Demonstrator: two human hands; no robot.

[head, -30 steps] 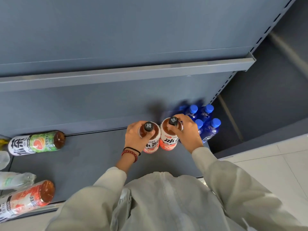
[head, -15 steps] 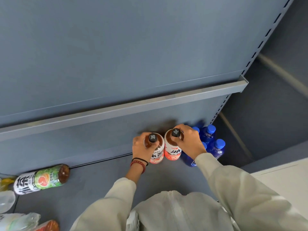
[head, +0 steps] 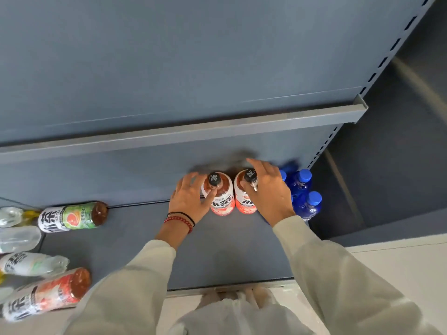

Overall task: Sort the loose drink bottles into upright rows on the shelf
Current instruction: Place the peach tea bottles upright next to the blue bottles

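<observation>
Two upright tea bottles [head: 219, 199] are standing on the shelf [head: 229, 250], blue bottles [head: 307, 201] just right of the pair. The left hand [head: 188, 201] and right hand [head: 268, 192] are flanking the pair, fingers spread, gripping nothing. Well left of the pair, the green-label bottle [head: 72, 217] is lying flat, long axis running left-right, nearer the left hand.

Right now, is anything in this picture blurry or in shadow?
Head view: fingertips of the left hand and right hand are motion-smeared; same view, a soft shadow lies on the back panel behind the upright tea bottles.
</observation>
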